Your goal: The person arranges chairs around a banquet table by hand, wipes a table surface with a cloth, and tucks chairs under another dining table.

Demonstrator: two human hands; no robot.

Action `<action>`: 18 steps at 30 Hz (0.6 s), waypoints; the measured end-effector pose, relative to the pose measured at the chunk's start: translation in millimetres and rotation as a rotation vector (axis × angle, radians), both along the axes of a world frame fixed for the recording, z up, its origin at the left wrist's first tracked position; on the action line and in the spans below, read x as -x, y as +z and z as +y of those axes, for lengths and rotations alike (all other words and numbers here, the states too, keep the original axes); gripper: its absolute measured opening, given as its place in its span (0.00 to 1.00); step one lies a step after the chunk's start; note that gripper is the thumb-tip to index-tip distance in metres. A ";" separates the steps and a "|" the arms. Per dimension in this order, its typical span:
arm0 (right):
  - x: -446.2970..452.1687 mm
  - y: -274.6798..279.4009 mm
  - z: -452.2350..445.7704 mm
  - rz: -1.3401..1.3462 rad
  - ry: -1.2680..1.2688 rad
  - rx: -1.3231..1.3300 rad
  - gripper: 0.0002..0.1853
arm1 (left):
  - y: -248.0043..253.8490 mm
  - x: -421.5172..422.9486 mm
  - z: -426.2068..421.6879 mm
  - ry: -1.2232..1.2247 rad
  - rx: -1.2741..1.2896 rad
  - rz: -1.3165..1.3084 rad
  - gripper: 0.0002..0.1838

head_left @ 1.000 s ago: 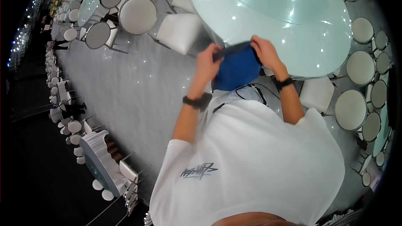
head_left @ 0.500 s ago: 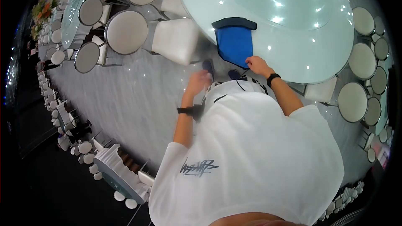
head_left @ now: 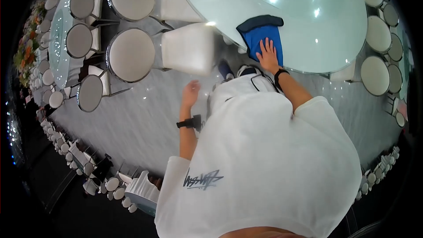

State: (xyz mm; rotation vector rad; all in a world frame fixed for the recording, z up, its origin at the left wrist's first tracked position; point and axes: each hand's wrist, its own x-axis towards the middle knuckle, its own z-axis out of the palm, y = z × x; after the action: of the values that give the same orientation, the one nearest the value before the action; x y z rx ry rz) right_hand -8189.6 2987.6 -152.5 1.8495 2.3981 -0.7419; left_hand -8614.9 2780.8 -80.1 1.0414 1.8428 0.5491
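A blue cloth piece with a black band along its far end [head_left: 253,42] lies on the near rim of a round glass-topped table [head_left: 308,53]. My right hand [head_left: 268,56] rests flat on the blue part, its fingers spread, and the palm covers some of the cloth. Whether it is a bag or a cover I cannot tell. My left hand [head_left: 190,93] hangs in the air over the floor, away from the table; its fingers are slightly blurred and loosely extended, with nothing visible in them. Dark bands circle both wrists.
White-seated chairs with round backs [head_left: 131,55] stand left of the table, the nearest white seat [head_left: 188,48] close to its rim. More round-backed chairs [head_left: 375,76] line the right side. Another glass-topped table [head_left: 59,39] stands farther left. Below me is grey marbled floor [head_left: 132,123].
My right hand has gone from the near corner of the cloth to lying flat on it. My left hand has moved left, away from my body. The view has shifted somewhat.
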 end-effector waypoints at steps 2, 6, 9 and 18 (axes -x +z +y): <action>3.6 -5.4 7.7 -0.007 -0.006 -0.001 0.42 | 40.9 6.0 25.0 -0.013 0.107 0.012 0.19; 8.9 -3.9 31.0 -0.025 -0.013 0.004 0.43 | 42.9 24.2 55.3 -0.052 0.104 -0.034 0.19; 20.8 -8.1 53.7 -0.014 -0.027 -0.050 0.46 | 36.0 33.0 79.9 -0.204 0.115 0.024 0.20; 68.9 4.4 123.7 -0.069 -0.057 -0.115 0.51 | 25.9 57.6 107.6 -0.325 0.188 0.055 0.19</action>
State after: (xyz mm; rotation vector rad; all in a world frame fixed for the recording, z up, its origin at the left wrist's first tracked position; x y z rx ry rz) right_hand -8258.5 3111.3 -148.2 1.9581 2.4017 -0.5445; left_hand -8672.5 2888.4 -54.2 1.2044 1.6886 0.1531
